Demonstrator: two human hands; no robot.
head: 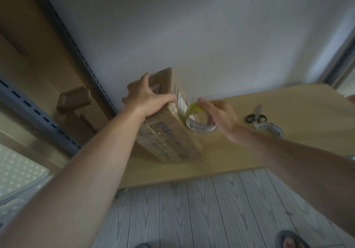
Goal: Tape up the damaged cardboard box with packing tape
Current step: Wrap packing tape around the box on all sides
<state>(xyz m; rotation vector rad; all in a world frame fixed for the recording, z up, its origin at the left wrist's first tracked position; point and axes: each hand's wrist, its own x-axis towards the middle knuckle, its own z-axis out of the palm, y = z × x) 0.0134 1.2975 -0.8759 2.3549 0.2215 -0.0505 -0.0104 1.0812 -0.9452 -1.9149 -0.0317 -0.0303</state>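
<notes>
A tall cardboard box (172,138) stands on a pale wooden worktop (269,151), its far side close to the white wall (192,26). It bears blue print under a glossy layer of clear tape, and a white label sits on its right side. The left hand (148,99) lies palm down on the top of the box, fingers spread toward the far and left edges and thumb stretched along the near edge, pressing rather than gripping. Just to the right of the box, the right hand (221,117) grasps a roll of packing tape (199,127) with a white printed core, fingers curled round its far side. The roll sits low beside the box, and I cannot tell whether it touches the worktop. A yellowish strip of tape (193,109) runs from the roll up to the box's right side near the label, with a fingertip of the right hand at its upper end. Farther right on the worktop lie black-handled scissors (256,116) and, just in front of them, a second tape roll (270,129). To the left, a small brown box (74,99) rests on a shelf beside a grey slotted metal upright (76,55). Below the worktop's edge is a grey plank floor (192,209), where a foot in a dark sandal (292,240) shows at the bottom.
</notes>
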